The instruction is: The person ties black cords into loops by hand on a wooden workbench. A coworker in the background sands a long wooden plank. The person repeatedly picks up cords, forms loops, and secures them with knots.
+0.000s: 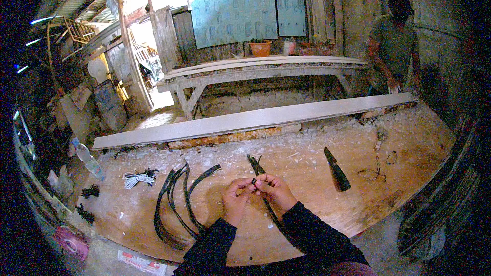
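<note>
My left hand [237, 200] and my right hand [276, 192] meet above the wooden table, fingertips pinched together on a small black piece [253, 181] whose kind I cannot make out. Beneath my right hand lie long dark straps [253, 161], running from beyond the fingers back under the right forearm. Left of my left hand, several curved black straps [162, 205] lie loosely spread. A dark knife-shaped tool [337, 171] rests on the table to the right, apart from both hands.
A bundle of white cord [138, 178] and small black clusters [90, 191] lie at left, near a clear plastic bottle [88, 160]. Thin wire [372, 175] is at right. A long pale board [255, 117] spans the table's far side. Another person [394, 46] stands at far right.
</note>
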The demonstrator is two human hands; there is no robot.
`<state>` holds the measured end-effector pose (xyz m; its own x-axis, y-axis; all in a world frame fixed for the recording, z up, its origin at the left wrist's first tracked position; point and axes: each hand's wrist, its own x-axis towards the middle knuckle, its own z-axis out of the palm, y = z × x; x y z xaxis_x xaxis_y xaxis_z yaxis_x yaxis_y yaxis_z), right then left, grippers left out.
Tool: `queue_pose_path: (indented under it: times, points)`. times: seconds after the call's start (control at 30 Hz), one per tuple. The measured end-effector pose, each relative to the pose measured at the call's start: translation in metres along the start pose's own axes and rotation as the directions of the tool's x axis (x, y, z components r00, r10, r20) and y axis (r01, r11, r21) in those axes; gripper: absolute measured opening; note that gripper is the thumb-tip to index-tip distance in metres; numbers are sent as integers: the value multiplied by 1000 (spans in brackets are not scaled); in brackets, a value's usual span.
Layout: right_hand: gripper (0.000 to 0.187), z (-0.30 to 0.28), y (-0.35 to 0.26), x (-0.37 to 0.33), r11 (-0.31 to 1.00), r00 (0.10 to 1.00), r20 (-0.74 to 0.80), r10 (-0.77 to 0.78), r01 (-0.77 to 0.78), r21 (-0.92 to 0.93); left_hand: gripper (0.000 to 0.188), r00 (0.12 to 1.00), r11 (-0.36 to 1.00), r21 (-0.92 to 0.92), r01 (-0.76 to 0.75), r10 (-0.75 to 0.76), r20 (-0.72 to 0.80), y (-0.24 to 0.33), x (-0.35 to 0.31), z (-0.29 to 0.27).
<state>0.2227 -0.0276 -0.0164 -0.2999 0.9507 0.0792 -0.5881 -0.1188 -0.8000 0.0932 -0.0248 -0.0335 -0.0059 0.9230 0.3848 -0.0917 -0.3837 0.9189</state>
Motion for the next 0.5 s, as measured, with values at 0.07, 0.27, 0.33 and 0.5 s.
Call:
queue_pose_path:
  times: [0.07,0.27,0.33,0.5]
  points:
    - [10,1,0,0,999,999,-33,41,-42,-32,13,999,1000,6,-21,21,-40,0,1,0]
    - [8,-3,4,3,999,997,-77,20,-23,-36,10,995,994,-62,90,-93,-43,-3,3,-4]
    - [7,-6,4,3,998,999,-49,0,-3,-64,9,996,996,-49,81,-83,-44,-5,3,-4]
    - [6,-7,1,1,997,1000,-2,21,-21,-78,9,999,999,-50,19,-21,-29,-6,3,-4]
